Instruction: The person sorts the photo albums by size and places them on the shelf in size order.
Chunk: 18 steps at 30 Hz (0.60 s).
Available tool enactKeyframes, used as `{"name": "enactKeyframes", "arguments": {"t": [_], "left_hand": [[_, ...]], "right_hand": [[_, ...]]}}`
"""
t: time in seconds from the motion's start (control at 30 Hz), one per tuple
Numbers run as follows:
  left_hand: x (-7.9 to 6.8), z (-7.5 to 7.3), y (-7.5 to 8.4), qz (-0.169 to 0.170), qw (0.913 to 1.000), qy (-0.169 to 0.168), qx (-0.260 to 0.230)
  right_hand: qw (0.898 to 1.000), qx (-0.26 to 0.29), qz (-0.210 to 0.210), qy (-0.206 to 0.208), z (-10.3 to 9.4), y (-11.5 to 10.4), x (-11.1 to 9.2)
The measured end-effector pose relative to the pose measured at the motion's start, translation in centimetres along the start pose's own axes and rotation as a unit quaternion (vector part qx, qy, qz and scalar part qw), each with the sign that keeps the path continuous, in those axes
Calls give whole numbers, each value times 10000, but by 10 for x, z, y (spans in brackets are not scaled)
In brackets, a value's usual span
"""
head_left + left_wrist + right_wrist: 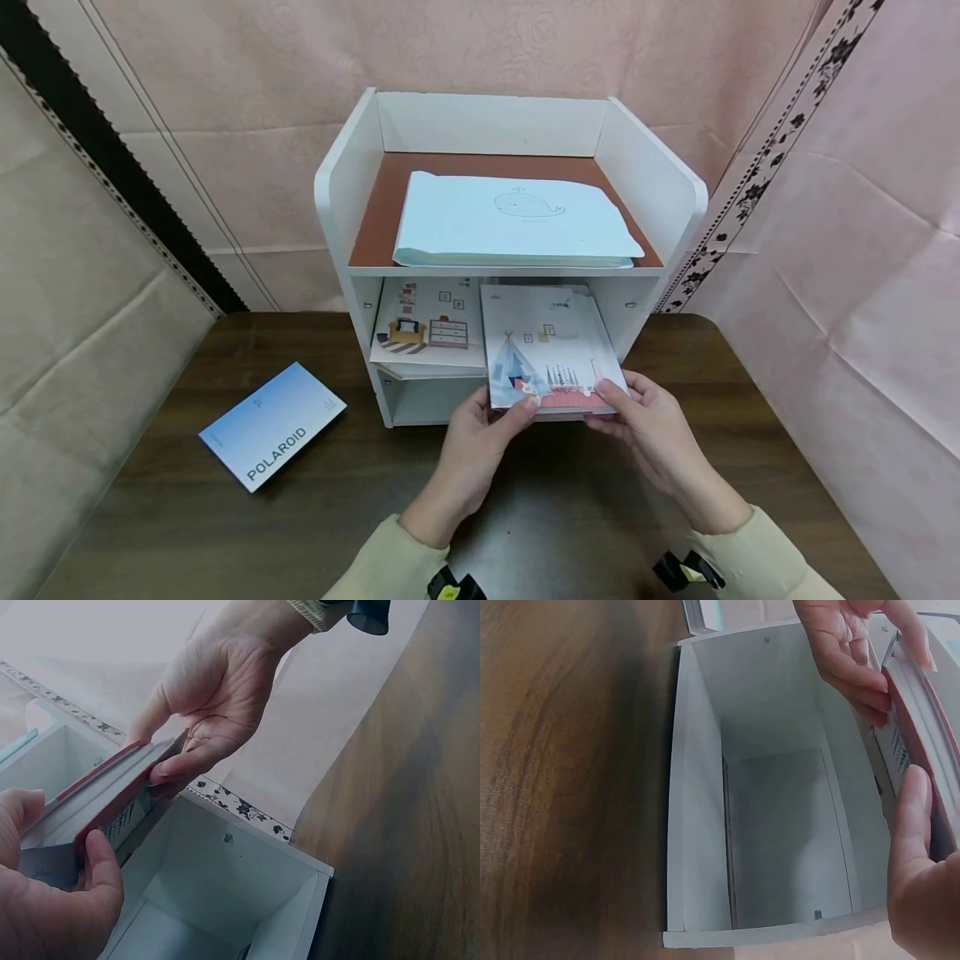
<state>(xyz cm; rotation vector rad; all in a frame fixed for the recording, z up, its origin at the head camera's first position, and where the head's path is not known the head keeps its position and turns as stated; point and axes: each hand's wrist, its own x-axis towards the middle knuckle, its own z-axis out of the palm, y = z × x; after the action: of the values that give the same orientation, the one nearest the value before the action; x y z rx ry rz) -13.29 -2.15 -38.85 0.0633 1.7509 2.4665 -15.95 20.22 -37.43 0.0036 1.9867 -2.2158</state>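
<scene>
A white book (547,346) with a blue tent drawing and a pink lower band lies partly on the right side of the middle shelf, its near end sticking out over the front. My left hand (480,446) grips its near left corner, thumb on top. At the near right corner my right hand (660,433) pinches it, with the thumb on the cover and fingers beneath. Seen from the left wrist, the book (97,787) shows pale page edges between reddish cover edges. To its left on that shelf lies another white book (435,321) with furniture drawings.
The white shelf unit (345,196) stands at the table's back. On its brown top board lies a pale blue pouch-like item (517,221) with a whale drawing. A lower compartment (780,832) opens below. A blue POLAROID booklet (273,425) rests on the wooden table (360,508), left.
</scene>
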Motion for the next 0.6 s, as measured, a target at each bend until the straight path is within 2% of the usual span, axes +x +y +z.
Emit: {"name": "enactKeyframes", "arguments": {"t": [0.3, 0.6], "left_hand": [[0, 2, 1, -164, 9968, -289, -726], [3, 3, 4, -344, 9964, -125, -766]], "right_hand": [[9989, 115, -155, -425, -1, 4, -10], [9984, 386, -221, -340, 4, 6, -6]]}}
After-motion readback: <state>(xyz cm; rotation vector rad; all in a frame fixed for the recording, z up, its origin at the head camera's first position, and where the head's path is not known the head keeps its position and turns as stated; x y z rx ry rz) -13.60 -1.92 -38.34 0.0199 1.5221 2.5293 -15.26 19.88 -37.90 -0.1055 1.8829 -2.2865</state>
